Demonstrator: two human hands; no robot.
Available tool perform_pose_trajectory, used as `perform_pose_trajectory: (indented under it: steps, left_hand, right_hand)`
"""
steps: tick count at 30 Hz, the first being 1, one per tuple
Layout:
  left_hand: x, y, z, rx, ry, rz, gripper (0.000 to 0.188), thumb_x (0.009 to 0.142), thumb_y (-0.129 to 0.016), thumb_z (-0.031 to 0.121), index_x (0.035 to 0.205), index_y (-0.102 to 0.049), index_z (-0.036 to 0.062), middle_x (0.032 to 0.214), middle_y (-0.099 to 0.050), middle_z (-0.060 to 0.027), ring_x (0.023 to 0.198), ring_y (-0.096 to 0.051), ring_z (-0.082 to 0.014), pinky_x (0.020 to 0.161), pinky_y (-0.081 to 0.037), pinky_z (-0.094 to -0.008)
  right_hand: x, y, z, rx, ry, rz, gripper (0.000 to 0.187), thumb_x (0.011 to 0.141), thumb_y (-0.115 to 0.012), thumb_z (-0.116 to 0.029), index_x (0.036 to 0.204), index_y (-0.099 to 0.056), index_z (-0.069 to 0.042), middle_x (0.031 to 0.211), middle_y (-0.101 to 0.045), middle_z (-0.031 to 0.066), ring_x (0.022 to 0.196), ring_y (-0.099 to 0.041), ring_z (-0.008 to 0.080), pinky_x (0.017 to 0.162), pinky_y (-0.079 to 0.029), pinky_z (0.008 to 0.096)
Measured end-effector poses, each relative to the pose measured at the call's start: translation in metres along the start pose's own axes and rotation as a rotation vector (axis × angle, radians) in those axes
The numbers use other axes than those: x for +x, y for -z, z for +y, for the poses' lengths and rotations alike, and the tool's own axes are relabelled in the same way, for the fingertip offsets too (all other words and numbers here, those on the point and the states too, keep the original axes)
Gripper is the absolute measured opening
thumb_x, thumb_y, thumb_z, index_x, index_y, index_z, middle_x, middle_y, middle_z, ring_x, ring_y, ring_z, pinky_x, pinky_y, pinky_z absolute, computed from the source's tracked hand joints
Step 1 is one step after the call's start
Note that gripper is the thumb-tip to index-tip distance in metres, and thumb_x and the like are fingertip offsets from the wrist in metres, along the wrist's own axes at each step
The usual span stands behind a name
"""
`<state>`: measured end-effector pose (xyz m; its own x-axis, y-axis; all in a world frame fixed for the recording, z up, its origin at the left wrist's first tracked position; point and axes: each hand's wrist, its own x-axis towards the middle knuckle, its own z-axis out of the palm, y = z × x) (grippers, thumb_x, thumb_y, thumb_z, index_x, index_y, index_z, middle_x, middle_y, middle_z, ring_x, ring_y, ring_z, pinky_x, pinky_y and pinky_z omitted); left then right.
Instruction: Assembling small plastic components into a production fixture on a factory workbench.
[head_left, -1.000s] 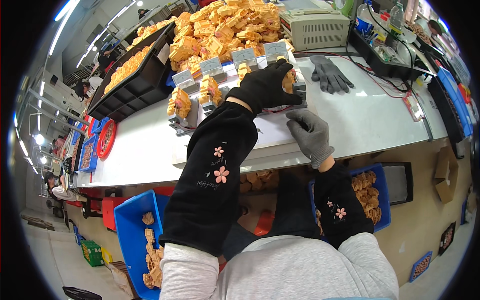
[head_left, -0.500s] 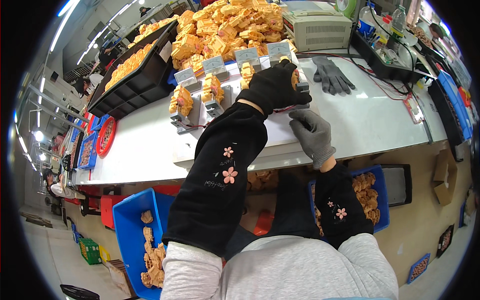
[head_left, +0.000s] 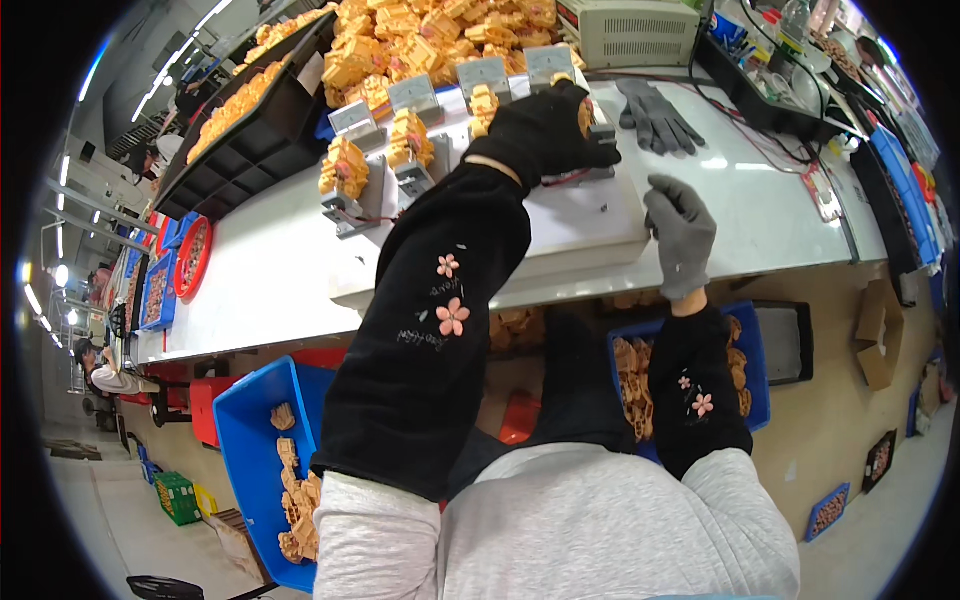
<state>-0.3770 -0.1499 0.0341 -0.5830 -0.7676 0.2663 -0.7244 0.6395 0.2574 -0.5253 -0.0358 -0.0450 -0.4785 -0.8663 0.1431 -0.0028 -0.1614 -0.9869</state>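
Bright workshop around a long white counter. At its back edge, a high heap of orange parts, with a black crate of similar pieces at the back left and a beige instrument case to the right of the heap. Nearer the counter's front edge, a low white board, and along it a slanting row of four meters, grey-cased, with an upright orange piece in front of each: leftmost piece, second piece, third piece and rightmost piece, this last partly hidden.

Over the rightmost piece, at the board's back right corner, the black-gloved left hand, back of the hand uppermost. Just beyond the board's right edge, above the counter's front edge, the grey-gloved right hand, with loosely curled fingers. Hard to tell from this angle whether to call either hand's fingers wide, narrow or loaded. Farther back on the counter, to the right of the board, a loose grey glove, lying flat.
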Motion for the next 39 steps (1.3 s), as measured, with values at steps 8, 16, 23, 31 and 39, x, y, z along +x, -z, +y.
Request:
perform_pose_trajectory:
  steps: [8, 16, 23, 31, 39]
  left_hand:
    - [-0.004, -0.002, -0.008, 0.026, 0.018, 0.038, 0.077, 0.060, -0.064, 0.058, 0.118, -0.049, 0.0107, 0.108, -0.058, -0.0140, 0.097, -0.057, -0.0311, 0.083, -0.044, -0.0370]
    - [-0.010, 0.010, -0.004, -0.006, 0.028, 0.017, 0.083, 0.057, -0.067, 0.059, 0.118, -0.048, 0.0050, 0.107, -0.057, -0.0187, 0.099, -0.056, -0.0320, 0.085, -0.043, -0.0369]
    - [-0.003, 0.006, -0.007, -0.078, -0.006, 0.049, 0.078, 0.056, -0.070, 0.054, 0.110, -0.052, 0.0012, 0.105, -0.057, -0.0185, 0.096, -0.057, -0.0315, 0.082, -0.045, -0.0375]
    - [-0.014, 0.007, -0.009, -0.196, 0.014, 0.048, 0.066, 0.055, -0.070, 0.048, 0.100, -0.055, 0.0023, 0.099, -0.057, -0.0168, 0.091, -0.058, -0.0310, 0.079, -0.046, -0.0391]
    - [-0.017, 0.007, -0.009, -0.185, 0.025, 0.059, 0.061, 0.054, -0.071, 0.044, 0.096, -0.057, 0.0018, 0.101, -0.055, -0.0153, 0.094, -0.057, -0.0279, 0.077, -0.047, -0.0384]
  right_hand:
    - [0.013, -0.018, -0.003, -0.690, 0.176, -0.282, 0.023, 0.071, -0.068, -0.025, 0.087, -0.067, -0.009, 0.090, -0.062, 0.0065, 0.080, -0.060, 0.0209, 0.073, -0.046, 0.0294]
    - [-0.009, -0.051, -0.010, -0.818, 0.643, -0.297, 0.017, 0.070, -0.066, -0.020, 0.085, -0.063, -0.012, 0.084, -0.058, 0.0077, 0.083, -0.055, 0.0279, 0.069, -0.045, 0.0376]
    - [0.000, -0.098, 0.019, -0.952, 0.686, -0.564, 0.026, 0.069, -0.063, -0.019, 0.093, -0.062, -0.010, 0.091, -0.058, 0.0128, 0.089, -0.055, 0.0308, 0.073, -0.045, 0.0398]
    - [-0.014, -0.124, 0.035, -0.925, 0.682, -0.663, 0.036, 0.072, -0.064, -0.026, 0.103, -0.057, -0.008, 0.096, -0.059, 0.0117, 0.088, -0.057, 0.0268, 0.078, -0.044, 0.0375]
    - [-0.035, -0.167, 0.025, -0.716, 0.422, -1.018, 0.036, 0.076, -0.063, -0.027, 0.105, -0.056, -0.006, 0.096, -0.058, 0.0095, 0.086, -0.057, 0.0239, 0.076, -0.045, 0.0348]
